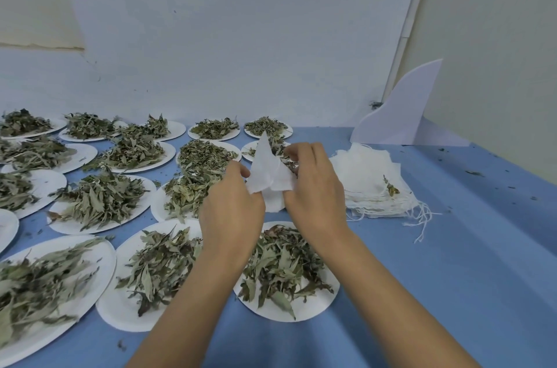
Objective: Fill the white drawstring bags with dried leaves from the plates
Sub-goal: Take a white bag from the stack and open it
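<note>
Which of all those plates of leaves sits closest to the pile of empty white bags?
The small plate partly hidden behind the held bag, second row from the wall, far right. The other plates lie farther left of the pile or nearer the person.

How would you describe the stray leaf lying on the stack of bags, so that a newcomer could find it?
Start at the white curved board standing on the table's far right. Just in front lies the stack of white bags. The stray leaf sits on top near its right edge, the only leaf there, away from every plate.

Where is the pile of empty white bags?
The pile of bags sits on the blue table, on the right side of the head view, just right of the right hand and in front of a white curved board.
</note>
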Tool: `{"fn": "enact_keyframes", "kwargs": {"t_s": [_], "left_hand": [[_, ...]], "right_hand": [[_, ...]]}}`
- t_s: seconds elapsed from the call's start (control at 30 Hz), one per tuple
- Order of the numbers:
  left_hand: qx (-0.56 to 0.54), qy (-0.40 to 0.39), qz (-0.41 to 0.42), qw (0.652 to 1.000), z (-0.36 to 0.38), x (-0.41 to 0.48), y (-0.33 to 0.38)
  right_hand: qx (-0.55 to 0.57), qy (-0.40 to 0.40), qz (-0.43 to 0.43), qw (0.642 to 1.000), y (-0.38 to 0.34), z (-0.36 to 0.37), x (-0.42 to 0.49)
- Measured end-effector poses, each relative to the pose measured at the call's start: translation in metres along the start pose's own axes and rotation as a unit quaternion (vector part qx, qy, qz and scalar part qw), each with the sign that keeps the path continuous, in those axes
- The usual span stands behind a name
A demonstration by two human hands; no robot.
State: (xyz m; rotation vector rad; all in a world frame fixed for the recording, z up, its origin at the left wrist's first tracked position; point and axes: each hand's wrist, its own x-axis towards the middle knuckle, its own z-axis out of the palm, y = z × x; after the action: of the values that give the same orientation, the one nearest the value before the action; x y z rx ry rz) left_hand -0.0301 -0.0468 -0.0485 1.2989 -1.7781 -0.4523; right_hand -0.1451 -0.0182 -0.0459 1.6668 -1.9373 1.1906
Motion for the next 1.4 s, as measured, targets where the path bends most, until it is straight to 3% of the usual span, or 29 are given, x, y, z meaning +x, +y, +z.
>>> {"fn": "enact_keyframes", "kwargs": {"t_s": [0.1,0.2,0.3,0.5,0.6,0.67,0.77,0.87,1.07,1.23,1.4], "left_hand": [[-0.004,-0.013,-0.019,1.0,0.0,0.003,-0.002],[-0.055,-0.016,-0.061,0.996,-0.001,0.009,-0.005],[-0.087,-0.004,-0.073,0.993,-0.004,0.01,-0.005],[-0.073,0.014,-0.052,0.996,-0.003,0.011,-0.005],[-0.045,0.014,0.004,0.999,-0.007,0.013,-0.005],[-0.031,-0.021,0.054,0.998,-0.01,0.015,-0.004],[-0.064,-0.144,0.143,0.977,-0.018,0.016,-0.004],[-0.135,-0.257,0.142,0.946,-0.021,0.011,0.0],[-0.005,-0.178,0.223,0.959,-0.006,0.015,-0.013],[0.069,-0.055,0.31,0.947,0.002,0.019,-0.027],[0.082,-0.03,0.324,0.942,0.001,0.018,-0.028]], "right_hand": [[0.082,-0.032,0.002,0.996,0.0,0.004,-0.003],[0.162,-0.015,-0.078,0.984,0.0,-0.001,-0.003],[0.139,0.015,-0.189,0.972,-0.001,0.001,-0.007],[0.056,0.048,-0.199,0.977,0.001,0.002,-0.01],[0.012,-0.02,-0.108,0.994,0.0,-0.001,-0.01],[0.086,-0.092,-0.01,0.992,0.003,-0.002,-0.007],[0.21,-0.102,0.058,0.971,0.005,-0.007,-0.001],[0.221,-0.122,0.062,0.966,0.003,-0.008,0.001],[0.178,-0.179,0.005,0.968,0.0,-0.011,0.004],[0.128,-0.206,-0.018,0.97,0.002,-0.012,0.008],[0.179,-0.151,0.061,0.97,0.002,-0.014,0.009]]}}
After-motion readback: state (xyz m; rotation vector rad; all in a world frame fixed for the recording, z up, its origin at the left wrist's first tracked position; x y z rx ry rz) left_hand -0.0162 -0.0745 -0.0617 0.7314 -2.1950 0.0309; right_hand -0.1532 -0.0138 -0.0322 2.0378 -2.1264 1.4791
